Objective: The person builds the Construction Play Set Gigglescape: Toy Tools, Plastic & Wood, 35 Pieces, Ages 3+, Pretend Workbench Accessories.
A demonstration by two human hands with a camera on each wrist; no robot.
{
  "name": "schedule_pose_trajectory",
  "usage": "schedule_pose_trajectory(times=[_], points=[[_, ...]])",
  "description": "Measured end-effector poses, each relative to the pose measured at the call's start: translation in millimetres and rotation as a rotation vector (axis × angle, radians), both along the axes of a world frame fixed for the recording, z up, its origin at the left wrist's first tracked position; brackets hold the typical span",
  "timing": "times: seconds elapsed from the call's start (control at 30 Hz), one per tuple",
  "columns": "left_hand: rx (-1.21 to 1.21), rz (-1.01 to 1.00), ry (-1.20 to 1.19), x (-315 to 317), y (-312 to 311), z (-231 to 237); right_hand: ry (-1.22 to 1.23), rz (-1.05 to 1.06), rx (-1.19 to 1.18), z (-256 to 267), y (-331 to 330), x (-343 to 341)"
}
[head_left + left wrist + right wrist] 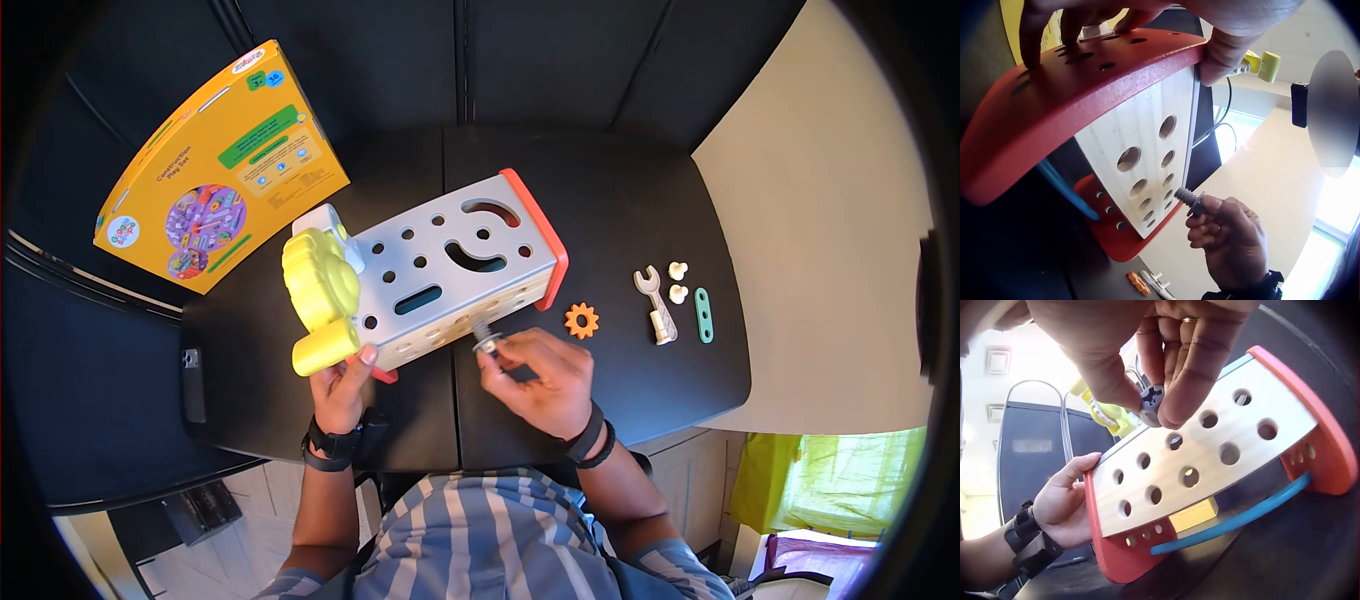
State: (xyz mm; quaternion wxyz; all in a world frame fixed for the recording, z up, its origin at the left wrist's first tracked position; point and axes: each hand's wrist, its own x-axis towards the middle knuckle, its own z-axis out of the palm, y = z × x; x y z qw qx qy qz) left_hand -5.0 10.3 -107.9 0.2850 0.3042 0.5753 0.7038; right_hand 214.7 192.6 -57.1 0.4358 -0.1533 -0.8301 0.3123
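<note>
A toy workbench (470,288) with a grey slotted top, a pale wooden side (1147,134) full of round holes and red end panels (1100,94) is tilted on the black table. My left hand (338,398) grips its left end, fingers spread over the red panel and thumb at the corner. Between thumb and fingers, my right hand (545,380) pinches a grey toy bolt (1189,200). The bolt's threaded tip points at the wooden side, close to the holes; its cross-slotted head (1152,397) shows in the right wrist view. A yellow toy piece (320,275) sits at the workbench's left end.
An orange gear (581,321), a cream toy wrench (650,288), two small cream bolts (678,271) and a green holed strip (704,316) lie at the right. A yellow box (220,170) stands behind left. A blue bar (1235,528) joins the red ends.
</note>
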Motion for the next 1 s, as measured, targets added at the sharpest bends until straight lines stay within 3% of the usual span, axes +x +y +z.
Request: schedule_pose_trajectory(times=[0.1, 0.2, 0.43, 0.53, 0.7, 0.77, 0.8, 0.87, 1.0], points=[[-0.016, -0.021, -0.009, -1.0, -1.7, 0.4, 0.009, -0.105, -0.089, -7.0, 11.5, 4.3], [-0.005, -0.015, -0.001, -0.1, 0.2, 4.8, 0.031, -0.045, -0.119, -11.1, 15.6, 1.5], [0.003, 0.061, 0.002, -3.3, -3.3, -7.2, -0.004, -0.160, 0.012, -14.7, 22.4, -8.2], [0.011, 0.030, 0.097, -8.3, -3.8, -8.6, -0.060, -0.128, -0.132, -2.9, 17.6, 6.9], [0.066, 0.079, 0.075, -9.8, -2.4, -18.1, -0.053, -0.385, -0.234, -15.3, 58.4, 66.3], [0.080, 0.094, 0.071, -9.9, -3.2, -19.4, -0.206, -0.605, -0.293, -11.5, 87.9, 103.0], [0.081, 0.096, 0.066, -9.5, -2.9, -18.9, -0.247, -0.651, -0.150, -19.9, 106.3, 124.2], [0.067, 0.097, 0.075, -8.8, -3.1, -17.5, -0.365, -0.793, -0.165, -36.5, 133.1, 157.2], [0.067, 0.106, 0.071, -8.7, -2.6, -18.3, -0.621, -0.786, -0.185, -33.2, 135.5, 174.1]])
